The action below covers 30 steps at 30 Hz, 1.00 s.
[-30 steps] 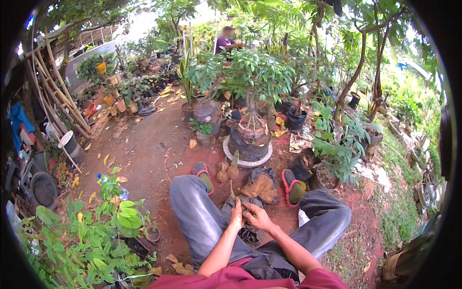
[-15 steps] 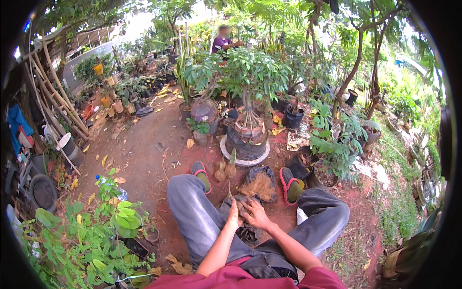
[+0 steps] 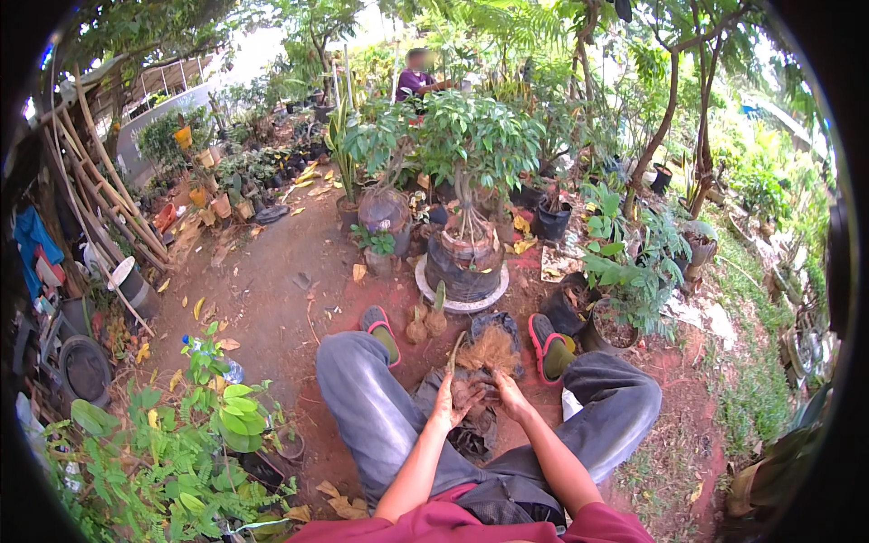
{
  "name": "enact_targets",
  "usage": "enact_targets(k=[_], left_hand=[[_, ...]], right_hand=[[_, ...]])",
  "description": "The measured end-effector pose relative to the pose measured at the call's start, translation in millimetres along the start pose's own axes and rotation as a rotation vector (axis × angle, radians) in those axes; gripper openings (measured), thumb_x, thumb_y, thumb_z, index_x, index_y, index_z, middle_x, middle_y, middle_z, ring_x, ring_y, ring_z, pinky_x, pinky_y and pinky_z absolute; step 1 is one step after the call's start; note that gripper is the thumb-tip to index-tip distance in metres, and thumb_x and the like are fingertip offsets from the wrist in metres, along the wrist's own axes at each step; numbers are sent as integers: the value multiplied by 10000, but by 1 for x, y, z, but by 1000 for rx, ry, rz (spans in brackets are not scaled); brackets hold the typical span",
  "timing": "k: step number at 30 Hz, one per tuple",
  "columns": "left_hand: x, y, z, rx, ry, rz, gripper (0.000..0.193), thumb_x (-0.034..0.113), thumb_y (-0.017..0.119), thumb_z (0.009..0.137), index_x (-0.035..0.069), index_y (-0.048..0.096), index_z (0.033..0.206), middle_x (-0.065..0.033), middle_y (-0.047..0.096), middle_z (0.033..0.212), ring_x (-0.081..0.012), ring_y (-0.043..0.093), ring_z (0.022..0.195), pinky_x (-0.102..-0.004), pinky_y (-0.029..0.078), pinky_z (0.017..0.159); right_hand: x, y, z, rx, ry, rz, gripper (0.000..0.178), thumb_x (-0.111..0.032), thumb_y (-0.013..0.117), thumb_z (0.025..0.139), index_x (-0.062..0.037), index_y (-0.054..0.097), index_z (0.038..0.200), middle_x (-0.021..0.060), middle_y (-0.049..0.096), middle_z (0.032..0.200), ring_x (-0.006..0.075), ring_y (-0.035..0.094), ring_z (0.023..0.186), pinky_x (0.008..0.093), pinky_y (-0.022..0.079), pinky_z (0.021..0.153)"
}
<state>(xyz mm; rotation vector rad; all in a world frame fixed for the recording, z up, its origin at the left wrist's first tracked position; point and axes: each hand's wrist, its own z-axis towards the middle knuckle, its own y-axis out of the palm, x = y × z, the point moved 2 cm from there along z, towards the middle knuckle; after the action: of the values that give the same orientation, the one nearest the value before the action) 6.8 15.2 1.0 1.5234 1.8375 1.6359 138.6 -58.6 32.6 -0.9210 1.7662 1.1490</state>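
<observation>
1. Brown, rough, rounded clump (image 3: pixel 467 393) with a slim pale-green stem (image 3: pixel 455 349): we hold it low between our knees, the stem pointing away from us, its long axis running forward with a slight lean right.
2. Our left hand (image 3: pixel 444 404) is half curled, cupping the clump from the left. Our right hand (image 3: pixel 513 398) is partly open, fingers bent towards the clump's right side; we cannot tell whether they grip it.
3. Our fingers hide much of the clump, and its underside is out of sight. We can hardly make out where it ends against the crumpled dark plastic sheet (image 3: pixel 474 436) beneath.
4. Just beyond our hands, loose tan fibre (image 3: pixel 491 350) lies on a black plastic bag (image 3: pixel 504 323), crowding the space ahead.
5. Two brown bulbous plants (image 3: pixel 424 327) sit near our left grey-and-pink clog (image 3: pixel 374 319); farther off stands a leafy tree in a dark wrapped pot (image 3: pixel 462 274).
</observation>
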Motion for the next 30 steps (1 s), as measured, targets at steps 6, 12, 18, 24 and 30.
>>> enact_targets(k=[6,12,18,24,30], left_hand=[[-3,6,-7,-62,-80,133,722,615,444,910,-65,576,1116,-185,676,990,-306,679,836,-362,583,744],[-1,-6,-1,41,-5,56,583,561,437,929,11,588,1047,-125,675,923,-268,669,762,-384,554,623],[-3,-22,9,292,67,39,501,555,444,935,73,579,953,-72,661,811,-241,666,677,-361,549,561],[-1,-14,4,193,83,73,536,577,480,917,56,611,915,-61,660,787,-217,662,658,-351,558,577],[0,-22,7,445,148,272,542,569,513,914,43,632,972,-60,650,810,-207,644,661,-353,550,603]], right_hand=[[13,1,4,-20,211,228,523,-524,431,965,-188,445,1367,43,629,971,166,621,745,334,509,663],[11,-6,10,79,129,203,467,-448,408,1000,-132,481,1336,116,633,1107,219,638,903,371,535,781],[4,-17,8,119,25,124,450,-426,419,999,-68,524,1251,110,641,1169,223,660,921,364,532,819],[19,7,-2,-178,199,-9,445,-358,428,1009,-66,469,1343,101,626,1207,254,648,1020,402,537,847],[26,15,-4,-206,327,12,410,-278,455,1007,-14,486,1319,136,636,1171,283,653,1022,434,541,869]])
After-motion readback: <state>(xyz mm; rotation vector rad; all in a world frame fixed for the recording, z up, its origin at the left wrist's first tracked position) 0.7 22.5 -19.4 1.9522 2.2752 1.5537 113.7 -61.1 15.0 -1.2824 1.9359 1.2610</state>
